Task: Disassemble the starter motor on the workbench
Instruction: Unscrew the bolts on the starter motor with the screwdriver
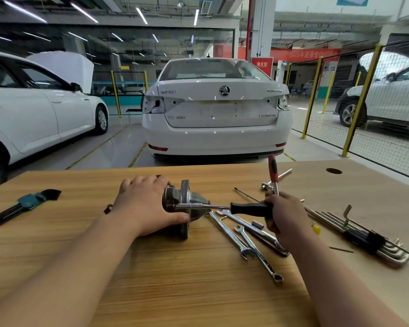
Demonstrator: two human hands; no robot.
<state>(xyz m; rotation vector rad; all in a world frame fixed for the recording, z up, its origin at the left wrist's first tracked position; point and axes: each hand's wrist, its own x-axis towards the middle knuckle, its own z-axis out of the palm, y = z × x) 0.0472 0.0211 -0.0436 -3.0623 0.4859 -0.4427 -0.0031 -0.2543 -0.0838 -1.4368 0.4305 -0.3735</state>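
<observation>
My left hand (147,204) clamps the heavy, slick metal starter motor (184,201); my right hand (283,215) grips the ratchet handle (249,208).

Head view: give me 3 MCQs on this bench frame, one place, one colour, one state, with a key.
1. Where does the green-holdered hex key set lie?
A. far left of the workbench
B. under the wrenches
C. on the car's boot lid

2. What colour is the grip of the ratchet handle held in the right hand?
A. yellow
B. black
C. blue

3. What is the left hand doing?
A. resting flat on bare wood
B. lifting a wrench
C. gripping the starter motor

Key: 1 A, the set sits alone near the left edge. 2 B, the grip is plainly black. 3 C, its fingers wrap the motor body while the tool's tip meets the motor's end.
</observation>
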